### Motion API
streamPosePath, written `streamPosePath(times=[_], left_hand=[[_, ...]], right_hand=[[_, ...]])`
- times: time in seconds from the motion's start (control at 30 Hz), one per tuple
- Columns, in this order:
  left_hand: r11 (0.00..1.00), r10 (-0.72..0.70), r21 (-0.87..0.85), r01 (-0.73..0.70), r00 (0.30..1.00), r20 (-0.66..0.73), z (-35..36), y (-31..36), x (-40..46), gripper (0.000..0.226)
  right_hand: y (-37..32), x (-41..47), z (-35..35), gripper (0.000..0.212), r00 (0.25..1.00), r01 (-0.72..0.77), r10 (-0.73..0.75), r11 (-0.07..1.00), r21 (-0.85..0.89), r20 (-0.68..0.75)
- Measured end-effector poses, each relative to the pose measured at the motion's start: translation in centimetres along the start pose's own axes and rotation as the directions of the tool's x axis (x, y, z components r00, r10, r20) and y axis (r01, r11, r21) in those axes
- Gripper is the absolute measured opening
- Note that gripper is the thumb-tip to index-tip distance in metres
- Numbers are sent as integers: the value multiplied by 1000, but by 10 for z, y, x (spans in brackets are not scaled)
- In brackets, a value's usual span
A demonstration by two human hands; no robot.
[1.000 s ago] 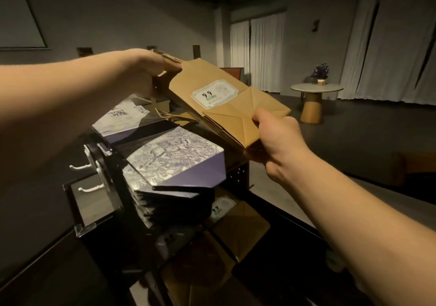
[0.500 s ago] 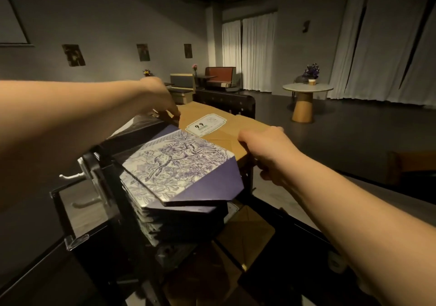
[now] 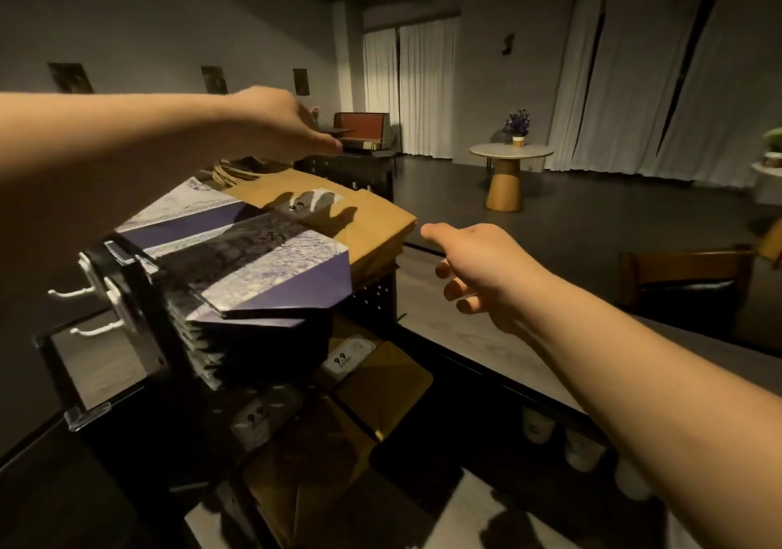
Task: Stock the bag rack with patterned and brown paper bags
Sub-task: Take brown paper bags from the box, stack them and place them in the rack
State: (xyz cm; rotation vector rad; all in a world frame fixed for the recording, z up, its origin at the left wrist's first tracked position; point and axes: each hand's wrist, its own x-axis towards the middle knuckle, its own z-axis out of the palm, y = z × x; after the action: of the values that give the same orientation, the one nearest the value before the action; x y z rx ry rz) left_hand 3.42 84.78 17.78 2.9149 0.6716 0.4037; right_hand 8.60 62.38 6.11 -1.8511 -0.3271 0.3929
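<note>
Both hands (image 3: 474,269) hover empty above flat brown bag (image 3: 364,227).

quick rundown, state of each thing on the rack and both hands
brown paper bag: folded flat, lying on top of the rack, not held
patterned bags: folded flat, stacked
lower brown bags: flat, on the shelf below
left hand: open, above the bag
right hand: open, empty

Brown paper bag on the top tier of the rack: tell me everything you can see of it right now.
The flat folded brown paper bag lies tilted on the black rack's top tier, atop a stack of similar bags. A white label printed "99" faces up, shadowed by fingers. Twisted paper handles stick out at its far end. A purple patterned bag overlaps its near edge. Neither hand touches it.
</note>
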Motion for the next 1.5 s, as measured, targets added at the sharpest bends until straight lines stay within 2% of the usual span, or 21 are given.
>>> streamPosePath(times=[0.3, 0.47, 0.6, 0.73, 0.83, 0.97, 1.07, 1.17, 1.27, 1.33, 1.4, 1.5], left_hand=[[940, 269, -204, -272, 962, -44, 5, 131, -71, 62], [846, 335, -450, -284, 942, 35, 30, 222, -123, 46], [710, 439, -657, -255, 889, 129, 60, 289, -169, 45], [563, 582, -811, -157, 773, 254, 104, 353, -227, 48], [489, 699, -866, -110, 643, 313, 139, 400, -270, 49], [451, 779, -891, -45, 508, 368, 176, 453, -318, 48], [443, 800, -896, -4, 454, 393, 195, 490, -352, 49], [446, 801, -895, 23, 437, 410, 212, 522, -385, 47], [465, 792, -884, 35, 429, 434, 234, 542, -411, 43], [509, 761, -861, 21, 455, 461, 254, 551, -427, 41], [551, 716, -834, -2, 514, 472, 277, 555, -441, 35], [614, 683, -783, -97, 562, 466, 303, 550, -448, 27]], right_hand=[[22, -79, -96, 27, 996, 84, -82, 996, 38, -37], [50, -129, -175, 41, 986, 93, -88, 995, 29, -142], [79, -182, -238, 31, 975, 83, -84, 996, -16, -204], [115, -243, -303, 31, 970, 22, -44, 995, -95, -240], [149, -294, -352, 28, 953, -74, 25, 986, -151, -301], [191, -352, -406, 26, 902, -215, 144, 968, -133, -408], [215, -383, -436, 24, 869, -262, 201, 962, -75, -453], [242, -404, -458, 22, 854, -304, 237, 950, -73, -464], [275, -407, -471, 20, 865, -404, 283, 882, -242, -414], [305, -400, -476, 21, 873, -474, 348, 773, -422, -342], [337, -393, -477, 23, 856, -514, 435, 666, -540, -278], [389, -383, -473, 33, 827, -542, 507, 605, -584, -242]])
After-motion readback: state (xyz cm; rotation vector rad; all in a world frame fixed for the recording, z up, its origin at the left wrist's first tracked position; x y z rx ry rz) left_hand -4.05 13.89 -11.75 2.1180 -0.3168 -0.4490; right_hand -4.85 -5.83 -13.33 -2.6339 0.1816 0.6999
